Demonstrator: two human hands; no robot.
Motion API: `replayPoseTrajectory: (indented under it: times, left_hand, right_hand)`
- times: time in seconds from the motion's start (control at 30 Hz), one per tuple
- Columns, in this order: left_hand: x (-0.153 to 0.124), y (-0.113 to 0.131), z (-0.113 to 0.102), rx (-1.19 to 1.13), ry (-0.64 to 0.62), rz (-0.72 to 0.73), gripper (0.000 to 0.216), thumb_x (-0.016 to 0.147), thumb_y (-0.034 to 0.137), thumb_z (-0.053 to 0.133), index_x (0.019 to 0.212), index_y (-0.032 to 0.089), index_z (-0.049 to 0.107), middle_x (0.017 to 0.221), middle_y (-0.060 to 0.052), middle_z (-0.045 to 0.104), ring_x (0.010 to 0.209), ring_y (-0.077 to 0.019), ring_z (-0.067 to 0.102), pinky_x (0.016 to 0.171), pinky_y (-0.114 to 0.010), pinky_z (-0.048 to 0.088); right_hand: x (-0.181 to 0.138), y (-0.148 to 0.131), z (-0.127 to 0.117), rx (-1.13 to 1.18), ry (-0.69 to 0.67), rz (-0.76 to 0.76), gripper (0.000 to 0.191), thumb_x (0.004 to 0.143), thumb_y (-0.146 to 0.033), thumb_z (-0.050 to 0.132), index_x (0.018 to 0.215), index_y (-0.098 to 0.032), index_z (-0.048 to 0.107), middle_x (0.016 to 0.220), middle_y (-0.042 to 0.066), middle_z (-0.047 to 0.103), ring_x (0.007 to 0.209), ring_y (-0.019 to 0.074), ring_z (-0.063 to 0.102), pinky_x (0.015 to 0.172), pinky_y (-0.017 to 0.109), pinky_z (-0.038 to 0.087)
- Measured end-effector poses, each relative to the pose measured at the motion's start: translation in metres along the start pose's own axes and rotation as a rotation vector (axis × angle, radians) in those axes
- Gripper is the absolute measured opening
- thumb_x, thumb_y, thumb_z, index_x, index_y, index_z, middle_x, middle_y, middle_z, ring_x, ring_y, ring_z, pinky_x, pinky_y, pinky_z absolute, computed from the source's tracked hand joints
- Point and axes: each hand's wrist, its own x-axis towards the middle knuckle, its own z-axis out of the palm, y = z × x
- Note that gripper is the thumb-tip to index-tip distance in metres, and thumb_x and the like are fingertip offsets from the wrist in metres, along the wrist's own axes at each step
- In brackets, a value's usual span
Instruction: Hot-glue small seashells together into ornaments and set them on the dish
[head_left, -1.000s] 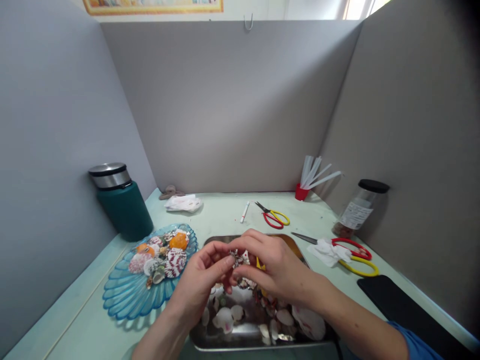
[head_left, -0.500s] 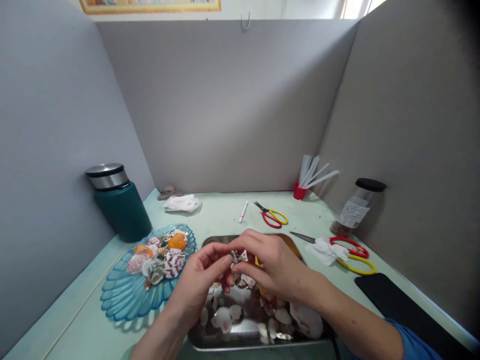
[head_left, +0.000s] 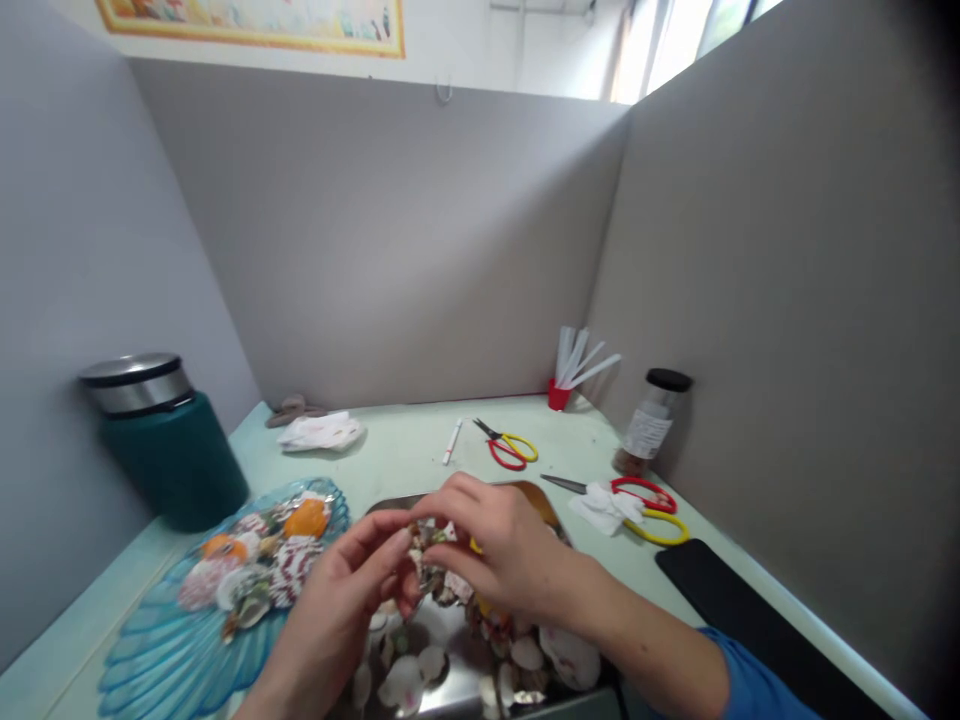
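Both my hands meet over a metal tray (head_left: pixel 442 700) that holds shells. My left hand (head_left: pixel 337 590) is closed, thumb pressed toward its fingers around something small, mostly hidden and blurred. My right hand (head_left: pixel 499 545) bends over from the right. Its index fingertip reaches my left fingertips, and its thumb curves in below, around the same small thing. Through the gap between the hands show small speckled shells (head_left: pixel 450 585). Lower in the tray lie white shells (head_left: pixel 405 685) and a large pale shell (head_left: pixel 571 658).
To the left, a blue shell-shaped plate (head_left: pixel 165 640) bears colourful shells, with a green flask (head_left: pixel 176 460) behind. At the back are tissues (head_left: pixel 322 432), a white pen (head_left: pixel 452 442), scissors (head_left: pixel 510 450) and a red cup of white sticks (head_left: pixel 559 396). Right: larger scissors (head_left: pixel 660 525), jar (head_left: pixel 646 425), black phone-like slab (head_left: pixel 720 600).
The view has tilted up and turned right, so everything sits further left and mostly lower. My hands keep nearly the same pose, fingertips together over the tray.
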Motion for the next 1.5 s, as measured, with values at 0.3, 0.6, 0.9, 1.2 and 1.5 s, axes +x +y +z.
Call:
replayPoseTrajectory:
  times: [0.3, 0.6, 0.9, 1.2, 1.5]
  left_hand:
    - [0.004, -0.006, -0.006, -0.019, 0.071, -0.107, 0.024, 0.076, 0.033, 0.068, 0.095, 0.018, 0.064, 0.063, 0.001, 0.063, 0.057, -0.0123, 0.055, 0.056, -0.021, 0.046]
    - [0.004, -0.008, -0.007, 0.087, 0.043, -0.047, 0.027, 0.075, 0.032, 0.069, 0.096, 0.015, 0.067, 0.063, -0.001, 0.064, 0.053, -0.0111, 0.053, 0.053, -0.022, 0.043]
    - [0.001, 0.0, 0.0, 0.109, 0.017, 0.018, 0.02, 0.078, 0.033, 0.066, 0.085, 0.014, 0.067, 0.054, 0.001, 0.059, 0.05, -0.0095, 0.05, 0.049, -0.02, 0.04]
    - [0.0, -0.001, 0.001, 0.081, 0.011, 0.038, 0.018, 0.081, 0.032, 0.063, 0.079, 0.014, 0.066, 0.05, 0.002, 0.058, 0.046, -0.0079, 0.049, 0.049, -0.019, 0.039]
    - [-0.001, -0.004, -0.002, 0.064, 0.016, 0.055, 0.013, 0.08, 0.028, 0.065, 0.08, 0.015, 0.067, 0.05, 0.003, 0.059, 0.046, -0.0061, 0.05, 0.05, -0.017, 0.039]
  right_hand:
    - [0.0, -0.001, 0.001, -0.168, 0.032, -0.051, 0.031, 0.089, -0.043, 0.05, 0.106, -0.018, 0.057, 0.091, 0.003, 0.062, 0.076, 0.0139, 0.058, 0.064, 0.023, 0.041]
    - [0.0, -0.002, 0.003, -0.241, 0.019, -0.09, 0.028, 0.088, -0.041, 0.052, 0.102, -0.017, 0.059, 0.089, 0.003, 0.061, 0.073, 0.0142, 0.057, 0.062, 0.024, 0.04]
    - [-0.001, -0.003, 0.005, -0.275, -0.003, -0.13, 0.024, 0.09, -0.034, 0.049, 0.103, -0.016, 0.06, 0.088, 0.005, 0.061, 0.075, 0.0163, 0.056, 0.064, 0.026, 0.04]
    - [-0.001, 0.003, 0.008, -0.17, 0.013, -0.127, 0.021, 0.088, -0.033, 0.054, 0.1, -0.016, 0.059, 0.087, 0.005, 0.06, 0.074, 0.0153, 0.055, 0.062, 0.025, 0.04]
    - [-0.002, 0.004, 0.011, -0.159, 0.058, -0.165, 0.024, 0.089, -0.035, 0.053, 0.103, -0.016, 0.059, 0.086, 0.005, 0.061, 0.072, 0.0149, 0.056, 0.061, 0.025, 0.04]
